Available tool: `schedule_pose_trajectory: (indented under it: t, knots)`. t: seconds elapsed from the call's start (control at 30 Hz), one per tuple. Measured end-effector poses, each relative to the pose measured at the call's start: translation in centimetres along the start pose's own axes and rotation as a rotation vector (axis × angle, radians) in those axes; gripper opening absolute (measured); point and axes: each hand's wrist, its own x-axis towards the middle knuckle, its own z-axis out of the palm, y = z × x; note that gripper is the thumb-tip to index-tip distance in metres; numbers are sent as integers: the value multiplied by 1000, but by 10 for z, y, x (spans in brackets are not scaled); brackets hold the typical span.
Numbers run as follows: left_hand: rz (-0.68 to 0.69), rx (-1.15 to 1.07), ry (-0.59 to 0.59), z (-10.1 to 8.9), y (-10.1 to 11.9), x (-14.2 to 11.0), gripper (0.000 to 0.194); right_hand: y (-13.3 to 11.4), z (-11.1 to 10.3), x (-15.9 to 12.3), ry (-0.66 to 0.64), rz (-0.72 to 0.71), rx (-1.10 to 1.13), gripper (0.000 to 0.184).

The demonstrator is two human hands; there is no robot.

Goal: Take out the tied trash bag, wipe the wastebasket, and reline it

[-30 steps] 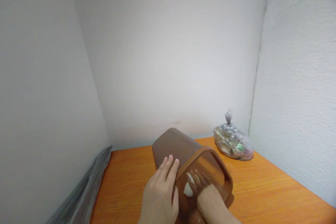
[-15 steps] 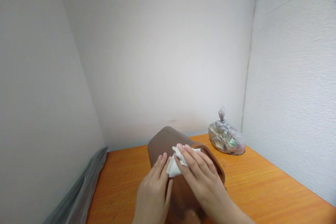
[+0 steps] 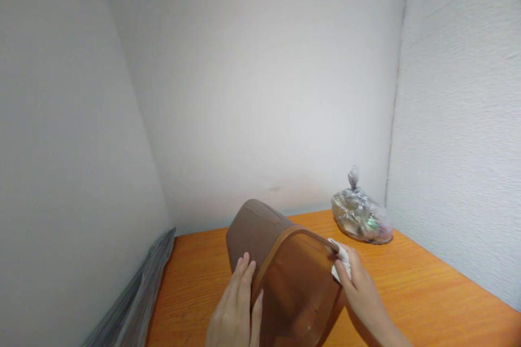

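On an orange wood-grain table (image 3: 407, 293), a brown plastic waste bin (image 3: 293, 282) lies tilted on its side, mouth toward the person. The left hand (image 3: 234, 309) presses open fingers against its outside; the right hand (image 3: 362, 298) pinches a white tissue (image 3: 341, 260) against the rim (image 3: 309, 232).

the only view comes from a camera worn on the person's head, facing forward and tilted down over a wooden table (image 3: 411, 287), toward the back wall (image 3: 264, 92) and the right wall (image 3: 459, 92) where they meet, sitting close above the left hand (image 3: 235, 309) and right hand (image 3: 362, 295) at the frame's bottom edge
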Motion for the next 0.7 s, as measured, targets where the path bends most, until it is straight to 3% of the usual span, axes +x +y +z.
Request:
schedule_pose_trajectory:
  t: [0.07,0.17,0.3,0.4,0.5,0.6,0.7]
  knots:
    - [-41,-37,-30,-1,2,0,47,5,-1,-5,-9,84,15,48]
    - [-124,-70,-87,-12,4,13,50,-9,-13,7,-91,29,-23,47]
    - [-138,-129,-121,-34,8,53,70,-51,-37,44,-99,-338,-257,41]
    - [-22,-249,-261,-45,11,84,73,-95,-49,69,-95,-634,-401,35]
    - [19,-450,-394,-44,9,102,72,-138,-54,84,-101,-832,-458,32]
    - [-52,-652,-383,-36,1,105,67,-160,-51,91,-100,-882,-437,30]
    - [-200,-754,-315,-30,-11,98,57,-152,-43,94,-113,-778,-413,32]
